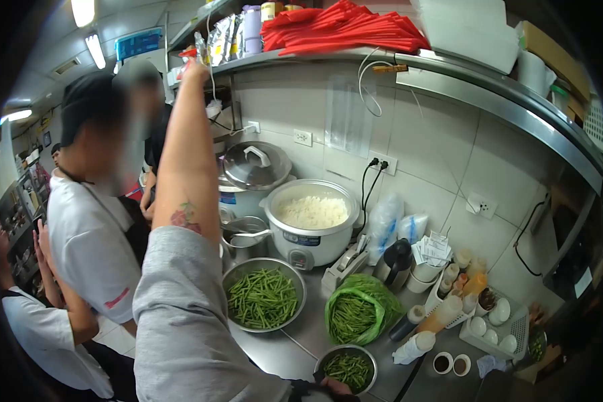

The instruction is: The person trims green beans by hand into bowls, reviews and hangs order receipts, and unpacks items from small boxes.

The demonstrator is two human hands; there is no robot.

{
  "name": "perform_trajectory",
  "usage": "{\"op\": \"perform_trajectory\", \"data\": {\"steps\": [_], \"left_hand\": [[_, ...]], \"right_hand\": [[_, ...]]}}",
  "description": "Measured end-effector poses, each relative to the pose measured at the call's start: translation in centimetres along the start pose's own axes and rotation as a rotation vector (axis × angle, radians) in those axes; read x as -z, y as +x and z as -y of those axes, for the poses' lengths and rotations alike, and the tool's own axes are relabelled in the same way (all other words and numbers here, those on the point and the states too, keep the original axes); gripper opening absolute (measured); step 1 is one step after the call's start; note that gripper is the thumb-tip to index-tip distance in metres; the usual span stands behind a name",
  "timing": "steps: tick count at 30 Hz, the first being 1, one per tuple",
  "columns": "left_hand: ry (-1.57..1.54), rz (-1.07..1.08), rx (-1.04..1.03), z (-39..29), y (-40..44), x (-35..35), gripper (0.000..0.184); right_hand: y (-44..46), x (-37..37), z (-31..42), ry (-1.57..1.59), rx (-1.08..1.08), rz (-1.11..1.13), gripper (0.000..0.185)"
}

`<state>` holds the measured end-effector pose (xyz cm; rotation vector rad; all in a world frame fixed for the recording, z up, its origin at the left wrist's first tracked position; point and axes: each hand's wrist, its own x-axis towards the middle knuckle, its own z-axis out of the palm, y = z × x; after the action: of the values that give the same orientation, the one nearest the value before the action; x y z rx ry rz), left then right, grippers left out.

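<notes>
My left arm is stretched up to the shelf at the upper left. At its end my left hand [193, 70] looks closed beside a small red and clear item [189, 53]; what it grips is too small to make out. Low in the view, my right hand [336, 385] is at the near rim of a small metal bowl [375, 370] of cut green beans [347, 371], its fingers partly hidden and seemingly closed on the rim. A larger metal bowl [302, 309] of beans stands behind, left of a green plastic bag [382, 303] with more beans.
A rice cooker [313, 240] full of white rice and a lidded pot [256, 175] stand by the wall. Bottles [442, 313], sauce cups [461, 364] and a white basket [516, 329] are at right. Red cloth-like items [345, 28] lie on the shelf. Several people [90, 214] stand at left.
</notes>
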<state>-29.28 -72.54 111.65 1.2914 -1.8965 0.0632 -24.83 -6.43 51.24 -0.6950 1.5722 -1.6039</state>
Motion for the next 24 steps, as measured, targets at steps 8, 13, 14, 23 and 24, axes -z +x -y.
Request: {"op": "perform_trajectory", "data": {"steps": [8,13,14,23,24], "left_hand": [[-1.188,0.017,-0.735,-10.1,-14.1,0.6,0.046],[-1.422,0.639,-0.614,-9.7,-44.3,-3.3,0.042],[-1.398,0.817,-0.527,-8.9,-50.3,-4.3,0.035],[-0.883,0.914,-0.488,-1.3,-76.5,-7.2,0.024],[-0.865,0.848,-0.541,-1.5,-77.1,-7.8,0.024]], "right_hand": [[-0.1,-1.2,6.7,-0.163,0.008,0.091,0.011],[-1.9,-1.6,10.5,-0.117,0.187,0.11,0.015],[-2.2,-1.2,10.9,-0.102,0.14,0.112,0.013],[-6.3,3.6,8.2,-0.471,0.138,-0.438,0.025],[-6.2,4.4,8.2,-0.504,0.131,-0.427,0.027]]}}
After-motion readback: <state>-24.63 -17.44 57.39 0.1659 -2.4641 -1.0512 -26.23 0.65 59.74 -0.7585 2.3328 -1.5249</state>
